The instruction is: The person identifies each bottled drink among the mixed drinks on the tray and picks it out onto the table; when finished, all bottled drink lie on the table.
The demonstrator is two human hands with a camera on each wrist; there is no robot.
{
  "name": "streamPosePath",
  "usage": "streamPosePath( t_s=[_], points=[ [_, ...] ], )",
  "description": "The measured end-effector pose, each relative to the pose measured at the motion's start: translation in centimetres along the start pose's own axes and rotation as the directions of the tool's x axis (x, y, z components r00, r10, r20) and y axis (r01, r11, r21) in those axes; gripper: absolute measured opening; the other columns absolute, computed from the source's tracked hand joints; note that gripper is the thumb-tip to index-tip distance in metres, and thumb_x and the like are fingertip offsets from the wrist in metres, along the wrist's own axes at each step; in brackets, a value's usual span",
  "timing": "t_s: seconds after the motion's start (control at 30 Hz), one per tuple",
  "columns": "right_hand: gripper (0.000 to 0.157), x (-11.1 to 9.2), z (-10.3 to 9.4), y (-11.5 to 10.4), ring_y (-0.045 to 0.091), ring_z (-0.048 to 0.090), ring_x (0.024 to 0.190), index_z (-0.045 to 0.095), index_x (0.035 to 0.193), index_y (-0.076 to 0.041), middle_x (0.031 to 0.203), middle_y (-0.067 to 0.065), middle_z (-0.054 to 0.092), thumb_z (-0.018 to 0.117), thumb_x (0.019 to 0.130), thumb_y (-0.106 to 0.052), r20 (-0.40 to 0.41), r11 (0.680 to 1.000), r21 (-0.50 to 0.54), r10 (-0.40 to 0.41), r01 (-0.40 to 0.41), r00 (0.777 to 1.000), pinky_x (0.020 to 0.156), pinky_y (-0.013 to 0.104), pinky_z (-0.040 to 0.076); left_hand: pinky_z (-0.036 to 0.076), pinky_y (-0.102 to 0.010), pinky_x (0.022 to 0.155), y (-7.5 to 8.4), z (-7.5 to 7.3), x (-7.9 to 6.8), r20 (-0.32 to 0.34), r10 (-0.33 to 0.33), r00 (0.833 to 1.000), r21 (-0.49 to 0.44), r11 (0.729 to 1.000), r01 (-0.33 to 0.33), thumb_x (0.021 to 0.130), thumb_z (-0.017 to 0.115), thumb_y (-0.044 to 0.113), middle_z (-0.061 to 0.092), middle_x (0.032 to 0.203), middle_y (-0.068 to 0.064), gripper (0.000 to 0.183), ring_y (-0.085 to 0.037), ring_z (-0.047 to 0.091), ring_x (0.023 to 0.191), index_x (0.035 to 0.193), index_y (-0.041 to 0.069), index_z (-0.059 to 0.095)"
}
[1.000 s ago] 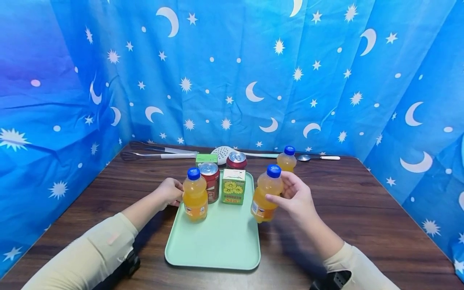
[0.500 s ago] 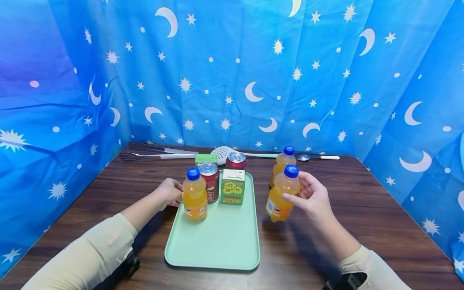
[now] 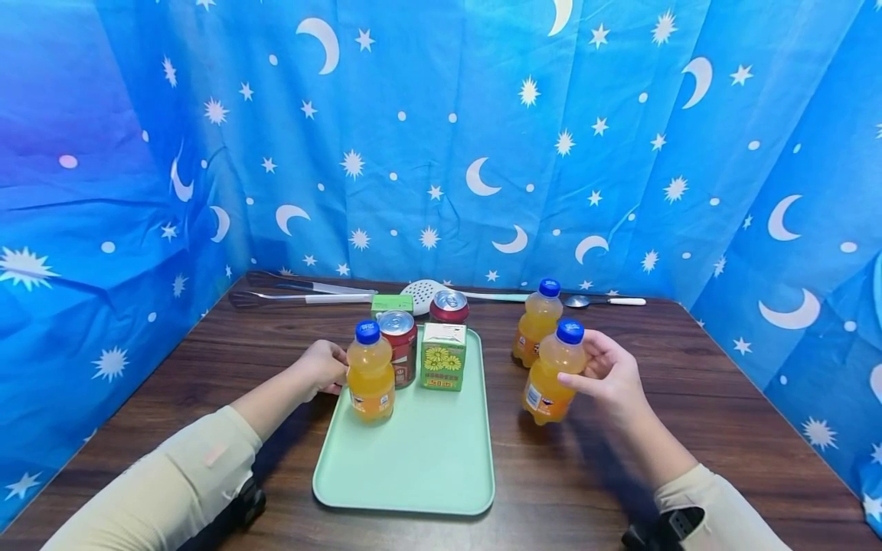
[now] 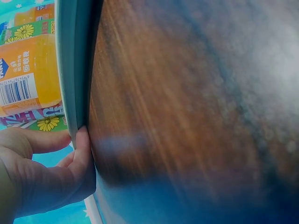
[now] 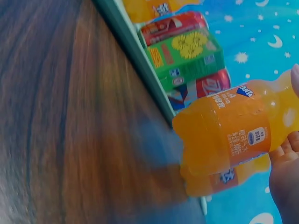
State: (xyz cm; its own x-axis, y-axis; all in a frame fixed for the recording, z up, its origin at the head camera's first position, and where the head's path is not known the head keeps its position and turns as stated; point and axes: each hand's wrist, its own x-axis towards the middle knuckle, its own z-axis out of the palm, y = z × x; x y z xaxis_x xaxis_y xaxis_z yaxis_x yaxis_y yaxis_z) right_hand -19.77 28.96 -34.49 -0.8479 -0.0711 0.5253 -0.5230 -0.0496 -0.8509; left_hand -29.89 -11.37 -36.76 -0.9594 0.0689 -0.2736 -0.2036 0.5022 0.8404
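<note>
Right hand (image 3: pixel 613 380): grips orange bottle (image 3: pixel 550 383), near-upright, just right of tray (image 3: pixel 406 471).
Left hand (image 3: pixel 321 367): pinches tray's left edge.

The head camera looks forward and down at the tray (image 3: pixel 413 459) and counter (image 3: pixel 723 428) from farther back. The wrist cameras sit close, tipped sideways (the Fanta bottles (image 5: pixel 233 128) seem to lie down), facing the tray from opposite sides. All three views share the flowery green carton (image 3: pixel 443 361).
</note>
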Motion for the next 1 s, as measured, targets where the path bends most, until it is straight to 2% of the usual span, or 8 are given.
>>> streamPosePath(
  t_s=[0.3, 0.6, 1.0],
  points=[
    [0.048, 0.1, -0.8, 1.3, 0.019, 0.06, 0.103, 0.057, 0.114, 0.003, 0.111, 0.006, 0.064, 0.061, 0.071, 0.026, -0.018, 0.998, 0.069, -0.009, 0.01, 1.0, 0.089, 0.027, 0.048, 0.056, -0.034, 0.06, 0.0, 0.1, 0.2, 0.0, 0.006, 1.0, -0.006, 1.0, -0.006, 0.073, 0.061, -0.014, 0.053, 0.095, -0.02, 0.032, -0.02, 0.057, 0.063, 0.104, -0.01, 0.053],
    [0.047, 0.3, -1.1, 2.3, 0.021, 0.061, 0.101, 0.057, 0.112, 0.007, 0.109, 0.01, 0.065, 0.058, 0.07, 0.028, -0.022, 0.988, 0.148, -0.052, 0.055, 0.998, 0.088, 0.029, 0.049, 0.056, -0.034, 0.061, -0.1, 0.1, 0.3, -0.004, -0.003, 1.0, -0.008, 1.0, 0.003, 0.073, 0.061, -0.014, 0.054, 0.098, -0.021, 0.034, -0.023, 0.058, 0.069, 0.106, -0.01, 0.053],
    [0.047, 0.3, -0.8, 2.8, 0.022, 0.06, 0.104, 0.055, 0.112, 0.009, 0.11, 0.01, 0.064, 0.06, 0.07, 0.027, -0.03, 0.988, 0.15, -0.037, 0.041, 0.999, 0.09, 0.029, 0.047, 0.056, -0.034, 0.061, 0.0, 0.2, 0.2, -0.01, 0.005, 1.0, 0.004, 1.0, -0.005, 0.074, 0.061, -0.013, 0.054, 0.097, -0.021, 0.034, -0.022, 0.058, 0.067, 0.107, -0.011, 0.053]
  ],
)
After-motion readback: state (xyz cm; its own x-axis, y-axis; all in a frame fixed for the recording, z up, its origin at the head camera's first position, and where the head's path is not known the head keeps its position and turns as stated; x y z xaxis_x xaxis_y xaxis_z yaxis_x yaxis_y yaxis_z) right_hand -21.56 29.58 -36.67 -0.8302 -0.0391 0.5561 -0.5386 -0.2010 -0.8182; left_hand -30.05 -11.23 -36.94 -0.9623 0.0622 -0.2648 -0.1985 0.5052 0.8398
